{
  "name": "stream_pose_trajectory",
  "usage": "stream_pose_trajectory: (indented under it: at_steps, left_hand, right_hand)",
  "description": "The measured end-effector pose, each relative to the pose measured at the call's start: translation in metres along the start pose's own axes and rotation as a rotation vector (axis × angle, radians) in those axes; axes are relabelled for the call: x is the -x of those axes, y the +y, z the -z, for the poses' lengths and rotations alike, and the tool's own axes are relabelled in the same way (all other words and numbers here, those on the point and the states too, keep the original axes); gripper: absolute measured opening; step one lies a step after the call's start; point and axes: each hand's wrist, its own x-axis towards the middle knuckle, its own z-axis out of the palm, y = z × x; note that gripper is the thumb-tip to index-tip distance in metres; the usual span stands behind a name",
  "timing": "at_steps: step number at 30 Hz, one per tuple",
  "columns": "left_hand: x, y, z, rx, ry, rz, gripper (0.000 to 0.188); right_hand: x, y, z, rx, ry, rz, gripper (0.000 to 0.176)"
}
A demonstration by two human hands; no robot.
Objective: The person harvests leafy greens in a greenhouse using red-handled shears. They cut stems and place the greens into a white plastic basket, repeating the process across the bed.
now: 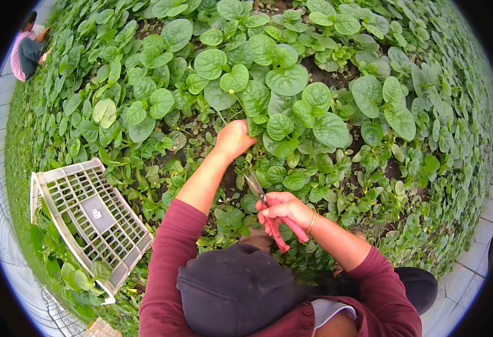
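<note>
My left hand (236, 138) reaches in under the broad green leaves of a leafy plant (286, 80), its fingers hidden by the foliage, so what it grips cannot be told. Lower and to the right, my right hand (284, 210) holds pruning shears with red handles (274, 229). Their metal blades are slightly apart and point up and left, towards the low plants below my left hand. A yellow bangle (312, 221) is on my right wrist.
A pale slatted plastic crate (99, 212) lies tilted on the left, with large green leaves (75, 278) in and beside it. Another person (27, 54) crouches at the far upper left edge of the bed. Pale paving (468, 261) borders the plants at right.
</note>
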Motion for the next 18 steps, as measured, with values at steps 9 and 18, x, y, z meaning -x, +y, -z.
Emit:
stream_pose_trajectory:
  at_steps: [9,18]
  left_hand:
    - [0.041,-0.040,-0.001,0.556,0.123,0.055,0.014]
    - [0.101,-0.025,0.117,0.730,-0.152,0.406,0.011]
  right_hand:
    - [0.015,0.004,0.008,0.011,-0.025,0.068,0.027]
    - [0.053,-0.027,0.043,0.222,-0.039,0.020,0.031]
